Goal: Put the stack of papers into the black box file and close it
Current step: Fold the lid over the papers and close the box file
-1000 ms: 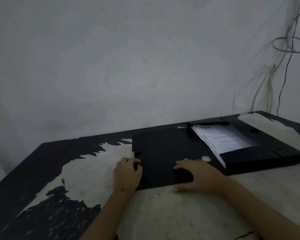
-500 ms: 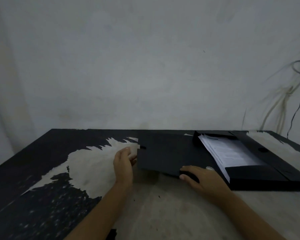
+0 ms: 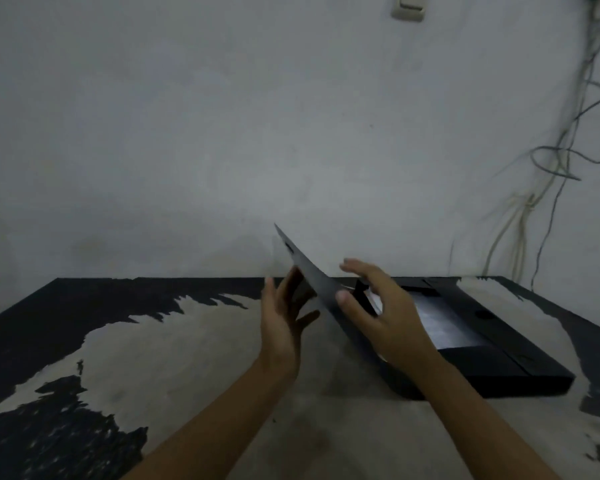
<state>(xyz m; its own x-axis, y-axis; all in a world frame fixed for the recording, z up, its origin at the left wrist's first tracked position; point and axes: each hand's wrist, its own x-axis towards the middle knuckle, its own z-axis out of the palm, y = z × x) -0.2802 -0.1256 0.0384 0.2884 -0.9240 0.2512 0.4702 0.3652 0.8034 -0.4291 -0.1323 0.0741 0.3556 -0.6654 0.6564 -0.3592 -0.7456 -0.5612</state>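
The black box file (image 3: 499,372) lies on the table at the right with the stack of white papers (image 3: 440,322) inside its tray. Its black lid (image 3: 312,278) stands raised at a steep slant, hinged along the tray's left side. My left hand (image 3: 281,320) is behind the lid on its left, fingers spread against its underside. My right hand (image 3: 378,313) holds the lid's near edge, thumb on the outer face and fingers curled over the inner side, hiding part of the papers.
The table (image 3: 187,358) has a worn top, black with large pale patches. A grey wall stands close behind it. Loose cables (image 3: 548,174) hang down the wall at the right, and a light switch (image 3: 407,6) sits high up.
The lid has swung up from lying flat on the table to a steep slant. Both hands rose with it, and the head camera turned.
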